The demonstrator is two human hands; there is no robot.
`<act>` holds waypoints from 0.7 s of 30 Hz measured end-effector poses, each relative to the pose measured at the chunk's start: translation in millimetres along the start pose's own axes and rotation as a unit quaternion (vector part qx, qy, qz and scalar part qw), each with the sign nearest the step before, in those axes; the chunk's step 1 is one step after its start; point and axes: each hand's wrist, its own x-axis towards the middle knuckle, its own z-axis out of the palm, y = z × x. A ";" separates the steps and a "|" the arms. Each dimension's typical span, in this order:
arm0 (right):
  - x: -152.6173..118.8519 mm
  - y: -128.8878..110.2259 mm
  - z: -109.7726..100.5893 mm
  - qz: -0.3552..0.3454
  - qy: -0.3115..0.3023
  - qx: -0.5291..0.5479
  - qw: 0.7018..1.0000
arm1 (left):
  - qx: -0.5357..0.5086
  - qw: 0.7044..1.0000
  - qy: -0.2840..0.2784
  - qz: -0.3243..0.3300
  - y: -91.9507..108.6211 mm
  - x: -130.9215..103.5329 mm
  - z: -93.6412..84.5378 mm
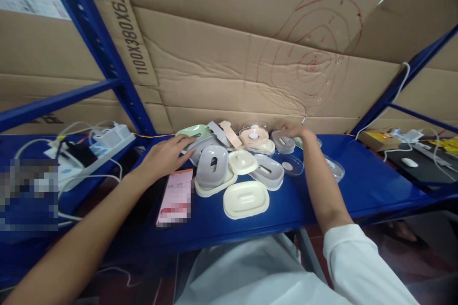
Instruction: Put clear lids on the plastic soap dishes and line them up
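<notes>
My left hand (168,155) rests at the left edge of a pile of plastic pieces, fingers apart, touching a grey dish (205,145) beside a green dish (196,131). At the back right, the stretched fingers of my right hand (294,129) lie at the far rim of a grey slotted piece (283,143); its fingertips are partly hard to make out. Between my hands lie a grey slotted lid (212,167), a cream oval piece (242,162), a peach piece (255,136) and another grey slotted piece (268,171). Nearest me is a cream dish (246,199).
A pink printed packet (175,198) lies left of the pile on the blue tabletop (372,186). Clear plastic covers (291,166) sit to the right. Power strips with cables (103,145) stand at the left. Cardboard (222,66) walls the back, between blue posts (121,90).
</notes>
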 end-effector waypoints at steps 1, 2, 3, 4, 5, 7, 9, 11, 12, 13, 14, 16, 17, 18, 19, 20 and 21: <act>-2.8 2.7 -4.9 0.006 -0.004 0.021 1.000 | 0.000 1.000 0.002 -0.002 -0.1 0.0 0.0; -6.6 4.9 -9.8 0.007 -0.006 0.044 0.999 | 0.001 1.000 0.003 -0.003 -0.3 0.0 0.2; -11.1 6.4 -14.7 0.004 -0.008 0.068 0.998 | 0.000 1.000 0.002 -0.003 -0.5 0.0 0.6; -15.9 7.0 -19.2 -0.002 -0.009 0.091 0.996 | -0.001 1.000 0.000 -0.002 -0.8 0.0 1.2; -20.4 6.4 -23.2 -0.009 -0.010 0.115 0.993 | -0.003 1.000 -0.003 0.000 -1.3 0.0 2.0; -26.8 0.4 -28.4 -0.029 -0.007 0.157 0.987 | -0.003 1.000 -0.009 0.004 -2.3 0.1 4.0; -28.1 -13.5 -27.8 -0.054 0.001 0.195 0.979 | -0.001 1.000 -0.010 0.007 -3.4 0.2 5.9; -25.1 -35.0 -20.6 -0.086 0.012 0.227 0.970 | -0.005 1.000 -0.008 0.012 -4.0 0.4 6.7; -22.8 -47.6 -15.1 -0.103 0.015 0.240 0.965 | -0.008 1.000 -0.008 0.014 -4.0 0.5 6.6; -20.7 -60.7 -9.0 -0.120 0.014 0.251 0.960 | -0.012 1.000 -0.009 0.015 -3.7 0.6 6.2; -19.0 -73.4 -3.1 -0.143 0.007 0.261 0.955 | -0.016 1.000 -0.010 0.015 -3.3 0.7 5.4; -17.5 -94.4 5.5 -0.207 -0.014 0.274 0.939 | -0.019 1.000 -0.015 0.013 -1.9 0.9 3.6; -17.7 -101.4 7.1 -0.238 -0.019 0.273 0.932 | -0.020 1.000 -0.018 0.011 -1.1 0.8 2.7; -18.3 -105.4 6.7 -0.261 -0.014 0.264 0.928 | -0.020 1.000 -0.020 0.010 -0.3 0.7 2.0; -19.3 -106.3 4.4 -0.269 0.000 0.242 0.932 | -0.018 1.000 -0.021 0.010 0.4 0.6 1.4; -20.4 -104.3 0.5 -0.256 0.019 0.198 0.946 | -0.016 1.000 -0.021 0.010 1.0 0.3 1.1; -21.5 -99.7 -4.5 -0.222 0.035 0.137 0.965 | -0.014 1.000 -0.021 0.010 1.6 0.1 0.9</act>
